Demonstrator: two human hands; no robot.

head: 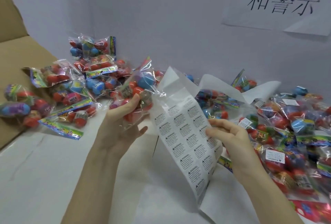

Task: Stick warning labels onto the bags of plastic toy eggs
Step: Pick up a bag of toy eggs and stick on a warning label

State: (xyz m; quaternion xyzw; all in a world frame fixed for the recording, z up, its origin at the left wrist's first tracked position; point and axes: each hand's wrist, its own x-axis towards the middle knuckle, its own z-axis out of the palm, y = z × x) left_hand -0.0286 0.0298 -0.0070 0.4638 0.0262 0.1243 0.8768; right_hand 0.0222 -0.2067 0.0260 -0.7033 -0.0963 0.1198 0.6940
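Note:
My left hand [123,121] grips a clear bag of red and blue toy eggs [138,89], held up above the white table. A sheet of white warning labels [186,139] stands curled in the middle, printed in rows. My right hand [231,137] is at the sheet's right edge, thumb and fingertips pinching at a label there. Whether a label has lifted off I cannot tell. The sheet's right edge is partly hidden by my right hand.
A heap of egg bags [77,84] lies at the left, spilling from a cardboard box [16,58]. Another heap [293,134] at the right has bags bearing white labels. Empty backing paper [250,89] lies behind. A paper sign [283,3] hangs on the wall.

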